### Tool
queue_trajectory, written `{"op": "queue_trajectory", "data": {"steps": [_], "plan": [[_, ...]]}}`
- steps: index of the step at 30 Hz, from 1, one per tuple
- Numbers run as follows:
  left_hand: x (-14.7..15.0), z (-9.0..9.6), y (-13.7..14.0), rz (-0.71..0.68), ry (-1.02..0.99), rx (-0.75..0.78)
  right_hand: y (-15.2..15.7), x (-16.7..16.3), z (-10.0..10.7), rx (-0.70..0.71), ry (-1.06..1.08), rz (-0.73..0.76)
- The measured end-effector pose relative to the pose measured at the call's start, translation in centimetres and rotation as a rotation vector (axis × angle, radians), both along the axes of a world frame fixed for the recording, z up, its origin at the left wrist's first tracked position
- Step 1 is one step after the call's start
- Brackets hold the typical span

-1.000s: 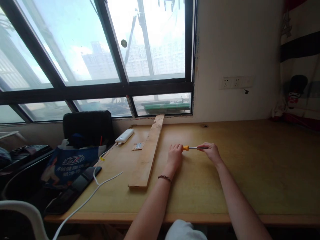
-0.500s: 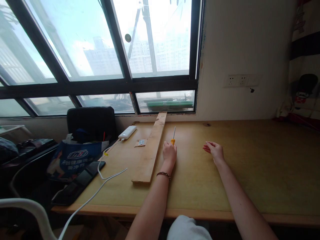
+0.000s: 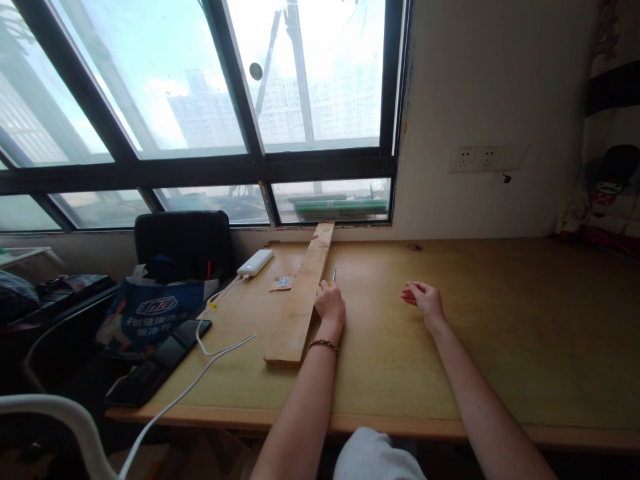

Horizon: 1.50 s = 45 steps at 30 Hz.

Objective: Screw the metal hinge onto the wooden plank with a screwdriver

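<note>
My left hand (image 3: 330,308) is closed around a screwdriver (image 3: 334,275). Its metal shaft points away from me, and a little of the yellow handle shows between the fingers. That hand is right beside the long edge of a wooden plank (image 3: 295,307) lying lengthwise on the table; whether it touches the plank I cannot tell. To the right, my right hand (image 3: 426,301) hovers over the table with thumb and forefinger pinched together and the other fingers loosely extended. Whatever sits in that pinch is too small to make out.
Left of the plank are a small card with several metal-looking pieces (image 3: 283,283) and a white power bank (image 3: 256,263) with a white cable (image 3: 220,355). A dark flat device (image 3: 160,367) rests at the table's left edge. Beyond it stand a blue bag (image 3: 150,310) and a black chair (image 3: 183,243).
My left hand has moved left toward the plank, and the screwdriver now tilts lower with less of it showing. My right hand has shifted slightly left, still pinched.
</note>
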<state>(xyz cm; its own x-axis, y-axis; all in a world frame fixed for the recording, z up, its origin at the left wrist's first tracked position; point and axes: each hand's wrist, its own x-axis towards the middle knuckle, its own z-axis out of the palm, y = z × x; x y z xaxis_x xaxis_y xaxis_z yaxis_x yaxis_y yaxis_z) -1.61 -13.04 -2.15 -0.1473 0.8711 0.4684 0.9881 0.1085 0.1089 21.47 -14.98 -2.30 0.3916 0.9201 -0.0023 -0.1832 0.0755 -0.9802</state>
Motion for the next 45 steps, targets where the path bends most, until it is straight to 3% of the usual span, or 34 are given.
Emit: {"op": "queue_trajectory", "data": {"steps": [10,21,35,45], "plan": [[-0.2,0.2,0.1,-0.136,0.089,-0.024,0.1,-0.3,-0.2,-0.009,-0.013,0.03],[0.3,0.7,-0.1,-0.073,0.122,-0.057,-0.1,-0.5,0.1,-0.043,-0.042,0.036],[0.8,1.0,-0.6,-0.131,0.094,-0.068,0.1,-1.0,-0.6,-0.073,-0.073,0.077],[0.7,0.3,-0.2,-0.095,0.091,-0.048,-0.2,-2.2,-0.6,-0.083,-0.141,0.117]]}}
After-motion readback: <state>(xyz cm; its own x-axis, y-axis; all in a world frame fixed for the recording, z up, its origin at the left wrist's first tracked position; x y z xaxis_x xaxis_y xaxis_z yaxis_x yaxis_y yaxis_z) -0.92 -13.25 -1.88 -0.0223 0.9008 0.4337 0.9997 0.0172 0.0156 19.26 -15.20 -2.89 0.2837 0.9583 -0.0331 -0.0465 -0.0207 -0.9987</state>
